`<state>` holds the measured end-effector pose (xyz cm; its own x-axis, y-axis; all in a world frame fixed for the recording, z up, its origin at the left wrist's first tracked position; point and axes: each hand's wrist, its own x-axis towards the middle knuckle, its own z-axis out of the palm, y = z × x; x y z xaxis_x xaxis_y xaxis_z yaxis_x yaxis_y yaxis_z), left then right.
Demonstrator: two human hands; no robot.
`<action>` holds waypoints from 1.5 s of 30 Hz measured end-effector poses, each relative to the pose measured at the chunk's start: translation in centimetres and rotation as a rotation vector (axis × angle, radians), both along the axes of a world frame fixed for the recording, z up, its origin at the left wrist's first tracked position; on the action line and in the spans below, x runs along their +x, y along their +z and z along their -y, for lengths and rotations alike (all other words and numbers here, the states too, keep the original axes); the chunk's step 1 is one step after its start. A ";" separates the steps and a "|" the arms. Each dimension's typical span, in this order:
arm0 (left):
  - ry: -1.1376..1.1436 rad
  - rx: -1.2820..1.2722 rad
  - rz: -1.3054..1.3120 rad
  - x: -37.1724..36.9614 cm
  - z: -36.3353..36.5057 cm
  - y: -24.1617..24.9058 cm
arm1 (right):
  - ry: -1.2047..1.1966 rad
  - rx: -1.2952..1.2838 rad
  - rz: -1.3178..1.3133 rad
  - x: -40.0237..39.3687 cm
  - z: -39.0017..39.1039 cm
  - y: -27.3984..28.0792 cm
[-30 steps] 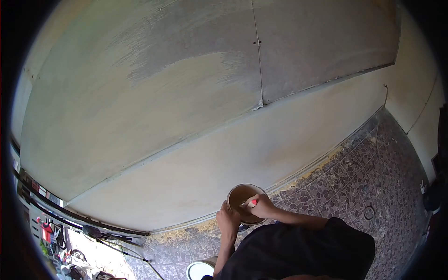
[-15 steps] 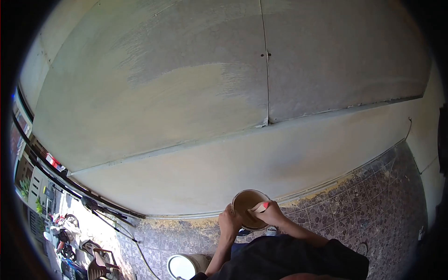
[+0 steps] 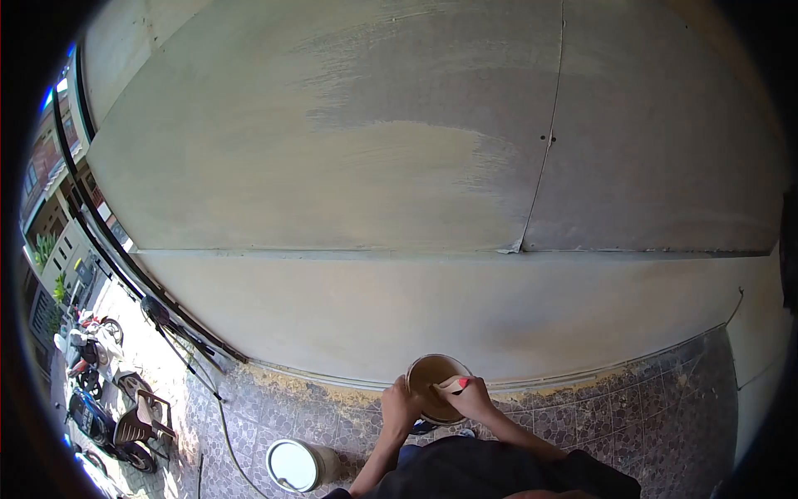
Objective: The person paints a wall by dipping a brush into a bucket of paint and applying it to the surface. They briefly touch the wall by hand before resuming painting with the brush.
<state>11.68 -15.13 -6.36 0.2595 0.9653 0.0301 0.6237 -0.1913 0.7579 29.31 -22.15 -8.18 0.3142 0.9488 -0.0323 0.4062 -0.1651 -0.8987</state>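
A round bucket (image 3: 439, 361) with brownish contents is held in front of my body, tilted so that its inside shows. My left hand (image 3: 401, 408) is closed on the left side of its rim. In my right hand (image 3: 474, 400) is a brush (image 3: 451, 386) with a pale handle and a red mark, its lower end reaching into the bucket. Beyond the bucket stands a wall (image 3: 465, 303). Above it a large panel (image 3: 391, 183) is partly covered in a pale yellowish coat, with bare grey patches and a vertical seam.
A white bucket (image 3: 293, 466) stands on the patterned tile floor (image 3: 249, 416) at my left. A hose or cable (image 3: 223, 420) runs along the floor. Farther left are a brown chair (image 3: 133, 426) and motorcycles (image 3: 91, 416) outside.
The view has turned, so the panel's lower edge looks level and its seam sits farther right. Both hands still hold the bucket and brush, slightly lower and more to the left.
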 end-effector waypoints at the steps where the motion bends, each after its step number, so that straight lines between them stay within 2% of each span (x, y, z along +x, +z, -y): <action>1: 0.018 0.012 0.013 -0.3 -0.2 0.2 | -0.005 0.001 0.004 -0.3 -0.2 -0.1; 3: 0.011 -0.004 0.016 -1.1 -0.6 0.7 | 0.079 0.145 0.085 -0.7 -0.5 -0.5; 7: -0.018 -0.007 -0.012 -2.3 -2.2 0.4 | 0.020 0.028 0.066 -2.2 -1.2 0.2; 11: -0.056 -0.011 -0.004 -3.5 -3.8 0.4 | -0.067 0.116 0.008 -4.3 -2.2 0.6; 15: -0.074 0.040 0.022 -5.0 -5.3 0.1 | -0.112 0.054 -0.112 -5.1 -3.2 0.3; 18: -0.080 0.041 0.029 -5.6 -6.8 0.8 | -0.212 0.183 -0.522 -5.3 -4.1 -1.3; 21: -0.079 0.014 0.016 -6.5 -7.8 0.9 | -0.288 0.226 -0.657 -5.4 -4.8 0.5; 23: -0.088 0.052 0.068 -6.9 -8.5 1.1 | -0.360 0.162 -0.902 -4.6 -5.0 0.9; 27: -0.086 0.057 0.114 -8.1 -9.9 1.7 | -0.307 0.256 -1.356 -3.3 -5.6 -0.4; 31: -0.069 0.061 0.126 -9.4 -10.4 2.9 | -0.216 0.278 -1.475 -2.8 -6.6 0.7; 34: -0.047 0.049 0.147 -9.8 -10.8 2.9 | -0.265 0.388 -1.376 -1.0 -9.4 4.8; 35: -0.037 0.052 0.156 -9.9 -10.8 2.9 | -0.209 0.473 -1.306 -0.2 -10.4 7.7; 37: -0.029 0.040 0.155 -10.2 -10.7 3.1 | -0.142 0.689 -1.096 2.0 -12.3 13.8; 40: -0.014 0.013 0.154 -10.4 -10.1 3.8 | -0.195 1.028 -0.690 5.4 -14.0 23.2; 42: -0.009 0.002 0.152 -10.4 -9.8 3.7 | -0.385 1.223 -0.374 5.7 -13.6 29.5; 44: 0.010 0.040 0.154 -10.4 -9.4 3.0 | -0.667 1.369 0.060 6.9 -13.1 33.0; 45: 0.005 0.040 0.155 -10.4 -9.1 2.8 | -0.671 1.370 0.064 8.3 -13.4 33.9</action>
